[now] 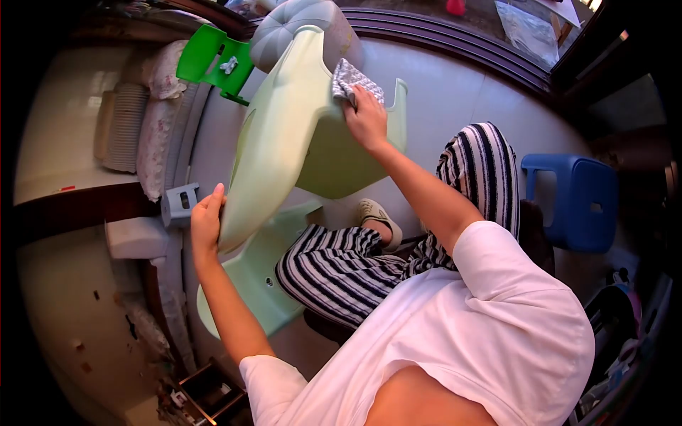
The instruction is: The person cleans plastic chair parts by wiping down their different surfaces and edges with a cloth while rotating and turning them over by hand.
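A pale green plastic chair [273, 145] is tilted up in front of me. My left hand [206, 219] grips its lower left edge, the thumb pointing up and the other fingers partly hidden behind it. In my right hand [367, 117] is a grey-and-white patterned cloth [348, 79], held against the chair's upper right edge. A second light green plastic piece [252, 273], seemingly another chair or stool, sits below the first, close to my striped trouser leg. Part of it is hidden by my left forearm and the chair.
A bright green small chair [213, 62] with a crumpled white item stands at the upper left, beside a round grey pouf [302, 28]. A small grey stool [180, 204] is at the left. The blue stool [582, 202] stands to my right. Dark door tracks [440, 46] run along the far side.
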A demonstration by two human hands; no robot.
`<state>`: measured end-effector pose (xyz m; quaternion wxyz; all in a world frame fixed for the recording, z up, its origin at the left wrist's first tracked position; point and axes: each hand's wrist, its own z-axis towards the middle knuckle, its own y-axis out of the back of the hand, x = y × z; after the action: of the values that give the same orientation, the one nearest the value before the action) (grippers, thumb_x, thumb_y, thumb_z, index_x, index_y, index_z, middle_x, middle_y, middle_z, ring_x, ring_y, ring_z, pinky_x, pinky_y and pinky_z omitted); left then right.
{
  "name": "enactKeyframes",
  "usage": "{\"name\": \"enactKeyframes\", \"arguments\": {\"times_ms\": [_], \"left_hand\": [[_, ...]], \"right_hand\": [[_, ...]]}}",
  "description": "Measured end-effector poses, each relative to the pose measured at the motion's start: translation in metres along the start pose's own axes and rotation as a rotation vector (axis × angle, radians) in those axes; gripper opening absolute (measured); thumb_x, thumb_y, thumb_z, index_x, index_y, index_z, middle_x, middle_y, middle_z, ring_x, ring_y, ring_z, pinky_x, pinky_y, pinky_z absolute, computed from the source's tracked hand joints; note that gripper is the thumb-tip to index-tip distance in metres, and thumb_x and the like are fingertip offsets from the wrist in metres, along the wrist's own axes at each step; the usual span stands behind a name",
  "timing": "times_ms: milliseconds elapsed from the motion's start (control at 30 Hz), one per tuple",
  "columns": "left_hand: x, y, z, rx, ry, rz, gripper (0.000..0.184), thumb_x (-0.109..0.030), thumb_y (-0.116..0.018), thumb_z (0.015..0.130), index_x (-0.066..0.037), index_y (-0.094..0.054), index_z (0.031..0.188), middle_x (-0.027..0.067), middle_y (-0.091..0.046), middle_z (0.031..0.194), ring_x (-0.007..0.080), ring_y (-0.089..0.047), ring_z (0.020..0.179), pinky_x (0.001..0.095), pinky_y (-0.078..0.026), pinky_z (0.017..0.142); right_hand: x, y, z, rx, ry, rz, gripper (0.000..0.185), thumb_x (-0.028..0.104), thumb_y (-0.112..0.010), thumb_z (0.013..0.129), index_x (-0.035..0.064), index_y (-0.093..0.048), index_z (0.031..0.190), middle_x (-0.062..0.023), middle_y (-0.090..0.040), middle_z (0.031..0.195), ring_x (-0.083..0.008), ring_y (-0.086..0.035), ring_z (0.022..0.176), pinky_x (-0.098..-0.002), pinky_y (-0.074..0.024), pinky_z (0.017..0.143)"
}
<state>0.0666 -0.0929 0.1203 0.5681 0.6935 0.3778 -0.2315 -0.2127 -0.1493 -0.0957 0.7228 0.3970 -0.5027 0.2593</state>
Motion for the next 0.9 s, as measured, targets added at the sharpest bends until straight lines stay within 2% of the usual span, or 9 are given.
{"name": "enactKeyframes", "arguments": {"times_ms": [100,200,300,433,533,633,767,833,900], "left_hand": [[-0.006,-0.002,0.000,0.010,0.005,-0.015,0.041,-0.034,-0.058,0.092,-0.001,-0.063,0.070,-0.0036,-0.054,0.062,0.0041,-0.044,0.056,0.0206,-0.035,0.053],[-0.012,-0.004,0.004,0.049,0.003,-0.047,0.038,-0.033,-0.058,0.092,0.000,-0.066,0.075,-0.0022,-0.058,0.066,0.0048,-0.048,0.059,0.0203,-0.037,0.055],[-0.013,-0.006,0.008,0.062,-0.003,-0.070,0.036,-0.032,-0.058,0.092,0.000,-0.066,0.078,-0.0014,-0.060,0.069,0.0054,-0.050,0.061,0.0201,-0.039,0.057],[-0.010,-0.007,0.003,0.073,0.026,-0.159,0.033,-0.030,-0.059,0.092,-0.001,-0.066,0.080,-0.0002,-0.062,0.072,0.0067,-0.054,0.064,0.0205,-0.042,0.059],[-0.002,-0.004,0.003,0.087,0.048,-0.209,0.031,-0.029,-0.059,0.092,-0.001,-0.066,0.080,0.0005,-0.063,0.072,0.0076,-0.055,0.064,0.0210,-0.043,0.059],[-0.002,-0.006,0.002,0.119,0.050,-0.242,0.030,-0.028,-0.059,0.092,-0.001,-0.066,0.081,0.0012,-0.064,0.073,0.0081,-0.056,0.065,0.0212,-0.043,0.060],[-0.012,-0.014,0.003,0.123,0.027,-0.262,0.029,-0.027,-0.058,0.093,-0.001,-0.066,0.083,0.0017,-0.064,0.073,0.0085,-0.056,0.065,0.0213,-0.043,0.061],[-0.024,-0.021,-0.001,0.157,0.026,-0.294,0.028,-0.026,-0.058,0.093,-0.001,-0.066,0.084,0.0021,-0.064,0.075,0.0090,-0.057,0.066,0.0216,-0.044,0.062],[-0.032,-0.030,-0.002,0.191,0.016,-0.322,0.028,-0.026,-0.057,0.093,-0.001,-0.066,0.085,0.0025,-0.064,0.076,0.0094,-0.058,0.067,0.0219,-0.045,0.063]], "right_hand": [[0.012,-0.005,-0.018,-0.020,0.047,-0.028,0.043,0.030,-0.054,0.088,0.0171,-0.052,0.129,-0.0088,-0.050,0.135,-0.0329,-0.040,0.129,-0.0485,-0.0276,0.105],[0.079,0.011,-0.031,0.140,0.376,0.374,0.044,0.026,-0.062,0.083,0.0193,-0.055,0.126,-0.0054,-0.051,0.134,-0.0311,-0.039,0.130,-0.0475,-0.0225,0.110],[0.095,0.025,-0.024,0.245,0.570,0.418,0.043,0.022,-0.062,0.082,0.0171,-0.056,0.124,-0.0050,-0.053,0.132,-0.0267,-0.041,0.129,-0.0461,-0.0224,0.110],[0.005,-0.004,-0.013,-0.121,0.165,-0.009,0.042,0.027,-0.058,0.086,0.0170,-0.055,0.126,-0.0064,-0.053,0.132,-0.0239,-0.044,0.125,-0.0477,-0.0236,0.107],[-0.047,0.013,0.000,0.000,-0.513,-0.074,0.040,0.044,-0.049,0.088,0.0136,-0.060,0.111,-0.0054,-0.060,0.117,-0.0233,-0.050,0.115,-0.0472,-0.0281,0.101],[-0.034,0.020,0.006,0.066,-0.594,-0.052,0.041,0.045,-0.048,0.089,0.0128,-0.060,0.111,-0.0097,-0.060,0.116,-0.0248,-0.049,0.117,-0.0467,-0.0259,0.104],[0.044,0.002,-0.013,0.009,0.116,0.326,0.042,0.036,-0.057,0.087,0.0106,-0.058,0.122,-0.0113,-0.058,0.124,-0.0276,-0.045,0.125,-0.0468,-0.0248,0.108],[0.076,0.014,-0.022,0.090,0.348,0.560,0.029,0.019,-0.058,0.089,0.0054,-0.060,0.115,-0.0059,-0.057,0.128,-0.0304,-0.044,0.125,-0.0387,-0.0324,0.104],[0.090,0.031,-0.026,0.124,0.330,0.592,0.028,0.015,-0.057,0.087,0.0060,-0.061,0.114,-0.0033,-0.057,0.127,-0.0278,-0.042,0.127,-0.0410,-0.0299,0.105]]}}
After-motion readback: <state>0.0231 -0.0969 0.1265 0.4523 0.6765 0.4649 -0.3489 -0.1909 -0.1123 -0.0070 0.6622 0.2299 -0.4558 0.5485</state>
